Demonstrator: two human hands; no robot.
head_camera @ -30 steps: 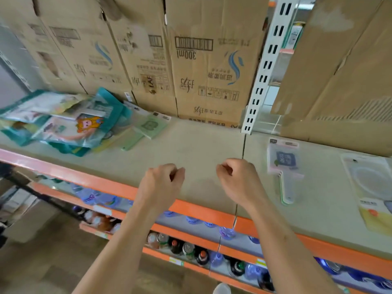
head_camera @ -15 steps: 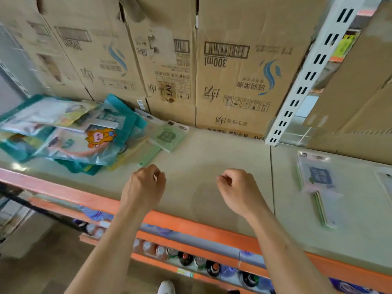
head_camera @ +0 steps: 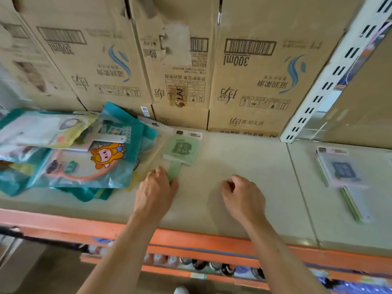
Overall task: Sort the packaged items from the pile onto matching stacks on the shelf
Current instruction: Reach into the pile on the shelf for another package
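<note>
The left hand (head_camera: 156, 187), a moment ago hovering curled over bare shelf, now reaches the pile's near edge. Its fingers curl onto the handle end of the green paddle-shaped pack (head_camera: 184, 148) there.

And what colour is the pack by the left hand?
The pack is pale green; the head view shows it.

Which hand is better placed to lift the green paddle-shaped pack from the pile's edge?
Left. The left hand pinches the green pack by its handle, beside the pile. The right hand is curled over bare shelf, holding nothing, apart from the pack.
</note>
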